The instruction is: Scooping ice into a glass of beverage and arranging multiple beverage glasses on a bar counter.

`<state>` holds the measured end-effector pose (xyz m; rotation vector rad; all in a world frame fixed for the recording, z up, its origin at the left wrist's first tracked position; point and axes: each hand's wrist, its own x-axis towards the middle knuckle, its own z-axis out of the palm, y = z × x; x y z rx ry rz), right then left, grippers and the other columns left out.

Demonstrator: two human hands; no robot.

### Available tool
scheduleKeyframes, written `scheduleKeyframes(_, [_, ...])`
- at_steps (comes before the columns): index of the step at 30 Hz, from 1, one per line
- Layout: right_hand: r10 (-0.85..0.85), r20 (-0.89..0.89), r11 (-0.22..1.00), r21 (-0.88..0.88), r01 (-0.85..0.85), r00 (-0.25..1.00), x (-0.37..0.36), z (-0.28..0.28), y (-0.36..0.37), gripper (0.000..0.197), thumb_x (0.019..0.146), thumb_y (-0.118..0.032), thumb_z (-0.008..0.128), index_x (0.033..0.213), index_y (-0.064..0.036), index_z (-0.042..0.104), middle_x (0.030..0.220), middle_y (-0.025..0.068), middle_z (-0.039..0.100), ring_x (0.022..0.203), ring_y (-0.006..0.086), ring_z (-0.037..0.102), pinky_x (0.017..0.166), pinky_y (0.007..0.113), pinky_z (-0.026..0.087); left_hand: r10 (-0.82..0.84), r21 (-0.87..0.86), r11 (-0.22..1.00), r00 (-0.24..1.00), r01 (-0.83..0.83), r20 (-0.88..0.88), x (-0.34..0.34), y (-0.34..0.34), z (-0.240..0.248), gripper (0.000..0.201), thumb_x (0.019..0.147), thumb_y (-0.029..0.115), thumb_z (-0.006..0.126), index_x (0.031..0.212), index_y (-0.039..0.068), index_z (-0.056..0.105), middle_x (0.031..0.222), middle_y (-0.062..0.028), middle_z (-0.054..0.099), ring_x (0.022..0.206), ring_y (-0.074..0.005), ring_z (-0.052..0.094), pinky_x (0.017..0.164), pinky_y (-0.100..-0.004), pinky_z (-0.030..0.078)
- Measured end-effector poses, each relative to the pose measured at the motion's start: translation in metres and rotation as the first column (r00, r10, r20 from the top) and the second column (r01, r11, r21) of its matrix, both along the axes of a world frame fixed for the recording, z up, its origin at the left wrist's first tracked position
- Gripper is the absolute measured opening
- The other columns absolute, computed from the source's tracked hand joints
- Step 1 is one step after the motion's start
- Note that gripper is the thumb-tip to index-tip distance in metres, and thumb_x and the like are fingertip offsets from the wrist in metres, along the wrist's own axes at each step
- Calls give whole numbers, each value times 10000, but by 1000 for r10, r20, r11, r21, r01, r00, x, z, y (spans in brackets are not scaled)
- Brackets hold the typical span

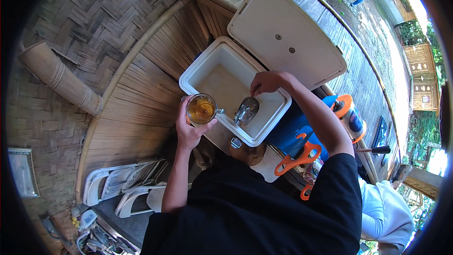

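My left hand (188, 130) is wrapped around a clear glass mug (202, 108) with amber liquid in it, held near the left front rim of a white cooler box (207, 59). Inside the box, toward its right end, my right hand (269, 83) grips the handle of a metal scoop (247, 111). The scoop tilts downward, and I cannot make out clearly what lies in it. The cooler's lid (288, 38) stands swung back behind it. A pale, slightly stained floor shows inside the box.
A blue container (288, 130) and an orange-lidded jug (348, 115) stand to the right, beside an orange plastic handle (302, 157). White folding chairs (118, 182) lean at lower left. A metal latch (235, 142) sits on the cooler's front. A person in white (387, 210) is at lower right.
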<state>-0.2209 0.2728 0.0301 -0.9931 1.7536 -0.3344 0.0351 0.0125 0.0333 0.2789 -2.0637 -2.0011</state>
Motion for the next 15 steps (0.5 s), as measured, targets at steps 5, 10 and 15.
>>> scheduleKeyframes(5, [-99, -81, 993, -76, 93, 992, -10, 57, -1, 228, 954, -176, 691, 1134, -74, 787, 1038, 100, 793, 977, 208, 737, 883, 352, 555, 8, 24, 1000, 1000, -8, 7, -1, 1, -8, 898, 701, 155, 960, 1443, -6, 482, 1329, -112, 574, 1253, -229, 588, 1104, -383, 472])
scheduleKeyframes(10, [-279, -174, 952, -180, 248, 944, -14, 122, 5, 223, 970, -137, 651, 1130, -62, 786, 990, 110, 792, 952, 214, 747, 892, 345, 555, -23, 28, 999, 1000, 23, -5, -11, 8, -3, 929, 685, 186, 973, 1452, 5, 483, 1344, -118, 593, 1270, -231, 583, 1125, -391, 454])
scheduleKeyframes(15, [-326, -250, 943, -158, 294, 912, 1, 164, -13, 246, 963, -147, 659, 1150, -44, 780, 1019, 135, 790, 983, 216, 747, 909, 351, 556, -73, -89, 993, 997, 76, 34, -18, 9, 6, 903, 731, 237, 955, 1462, 6, 477, 1398, -131, 568, 1344, -237, 530, 1176, -400, 398])
